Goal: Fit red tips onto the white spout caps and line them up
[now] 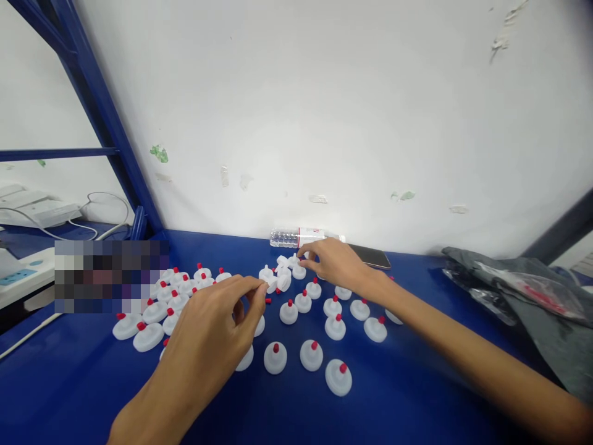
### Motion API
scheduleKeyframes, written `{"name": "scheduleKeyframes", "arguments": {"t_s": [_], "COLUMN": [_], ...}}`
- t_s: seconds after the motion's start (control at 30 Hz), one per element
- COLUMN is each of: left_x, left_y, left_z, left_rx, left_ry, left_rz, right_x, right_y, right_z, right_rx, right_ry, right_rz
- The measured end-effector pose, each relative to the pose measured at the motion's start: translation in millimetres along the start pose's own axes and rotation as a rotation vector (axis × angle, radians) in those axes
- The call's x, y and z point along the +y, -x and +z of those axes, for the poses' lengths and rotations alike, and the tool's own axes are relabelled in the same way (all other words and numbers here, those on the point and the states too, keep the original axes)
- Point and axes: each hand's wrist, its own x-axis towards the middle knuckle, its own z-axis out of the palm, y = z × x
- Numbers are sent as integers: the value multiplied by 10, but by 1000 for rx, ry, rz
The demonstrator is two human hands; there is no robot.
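Many white round caps with red tips, one of them a cap (275, 358) near the front, stand on the blue table (296, 420). My left hand (222, 321) is over the caps left of the middle, thumb and forefinger pinched together; whatever lies between them is too small to make out. Farther back, my right hand (331, 262) reaches to a small pile of white caps (282, 275), its fingertips at a white cap (299, 271) without a visible red tip. A loose red tip (268, 301) lies beside the pile.
A clear bottle (285, 238) lies along the white wall, with a dark phone (370, 256) beside it. Grey plastic bags (519, 296) are at the right. A power strip (23, 275) and cables are at the left, near a blue metal frame (99, 93).
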Motion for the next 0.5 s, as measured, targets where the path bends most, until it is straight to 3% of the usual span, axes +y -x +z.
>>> {"name": "scheduleKeyframes", "arguments": {"t_s": [0.13, 0.27, 0.37, 0.5], "left_x": [1, -2, -1, 27], "left_y": [1, 7, 18, 19], "left_z": [-9, 32, 65, 52], "left_rx": [14, 55, 122, 131], "left_ry": [-9, 30, 38, 13], "left_rz": [2, -6, -46, 11], "right_x": [21, -38, -261, -636], "right_y": [-22, -3, 95, 280], "right_z": [94, -118, -359, -577], "right_rx": [-19, 13, 8, -79], "right_ry": [-23, -84, -367, -699], "right_rz": [3, 4, -84, -219]}}
